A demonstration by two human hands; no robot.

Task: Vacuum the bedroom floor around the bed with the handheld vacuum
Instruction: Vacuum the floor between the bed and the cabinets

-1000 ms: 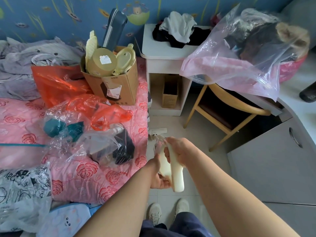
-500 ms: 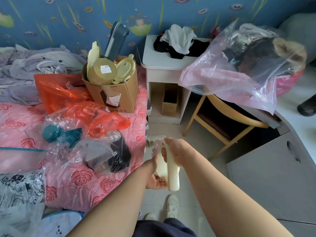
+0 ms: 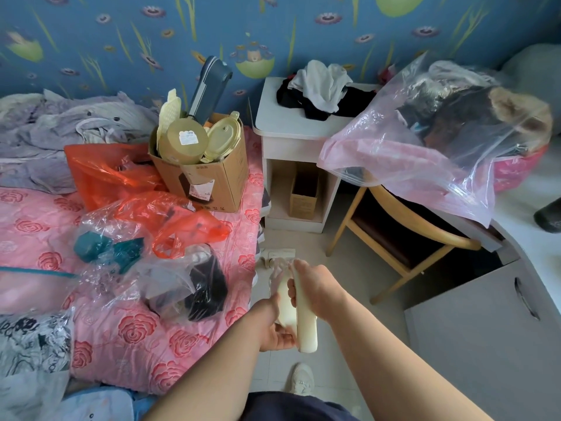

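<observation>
A cream-white handheld vacuum (image 3: 306, 326) is held upright over the tiled floor (image 3: 358, 278) beside the bed (image 3: 39, 226). My right hand (image 3: 315, 287) wraps its long handle from the right. My left hand (image 3: 277, 331) cups the body from below and the left. The vacuum's flat floor head (image 3: 277, 254) rests on the tiles near the bed's corner, partly hidden by my hands. One white shoe (image 3: 302, 378) shows below.
The pink rose bedspread carries plastic bags (image 3: 170, 226), a cardboard box (image 3: 209, 174) and clothes. A white nightstand (image 3: 291, 147) stands ahead. A wooden chair (image 3: 403, 235) with a big clear bag (image 3: 425, 141) sits to the right, next to a grey cabinet (image 3: 485, 329).
The view has tilted upward, showing more wall. Both hands keep their grip on the vacuum; the floor head has shifted slightly forward along the bed's edge.
</observation>
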